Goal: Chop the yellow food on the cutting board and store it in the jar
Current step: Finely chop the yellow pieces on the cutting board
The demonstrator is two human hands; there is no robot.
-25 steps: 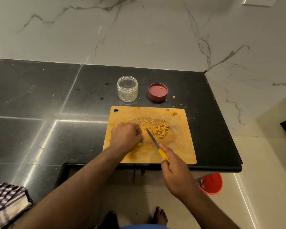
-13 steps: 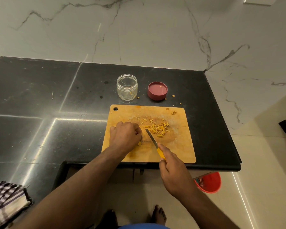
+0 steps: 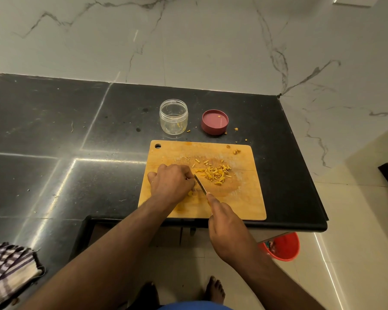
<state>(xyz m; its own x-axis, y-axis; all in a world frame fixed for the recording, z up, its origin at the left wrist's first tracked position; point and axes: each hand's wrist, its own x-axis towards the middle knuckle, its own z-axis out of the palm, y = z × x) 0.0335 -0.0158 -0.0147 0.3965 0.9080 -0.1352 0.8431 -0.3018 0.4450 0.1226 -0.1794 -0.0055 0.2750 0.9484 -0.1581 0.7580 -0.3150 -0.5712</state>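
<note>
A wooden cutting board (image 3: 244, 198) lies on the black counter near its front edge. A pile of chopped yellow food (image 3: 215, 173) sits on the board's middle. My left hand (image 3: 170, 183) is curled over an uncut yellow piece (image 3: 190, 193), mostly hidden beneath it. My right hand (image 3: 226, 227) grips a knife (image 3: 199, 184) whose blade rests against my left fingers; the handle is hidden in my grip. A clear open jar (image 3: 173, 116) stands behind the board, with its pink lid (image 3: 215, 121) to the right, upside down.
Yellow crumbs (image 3: 235, 129) lie on the counter near the lid. A checked cloth (image 3: 7, 269) sits at the lower left. A red bucket (image 3: 280, 246) stands on the floor beyond the counter's front right corner. A marble wall rises behind the counter.
The knife blade has moved left, closer to my left fingers. My left hand stays on the yellow piece. The view has shifted slightly.
</note>
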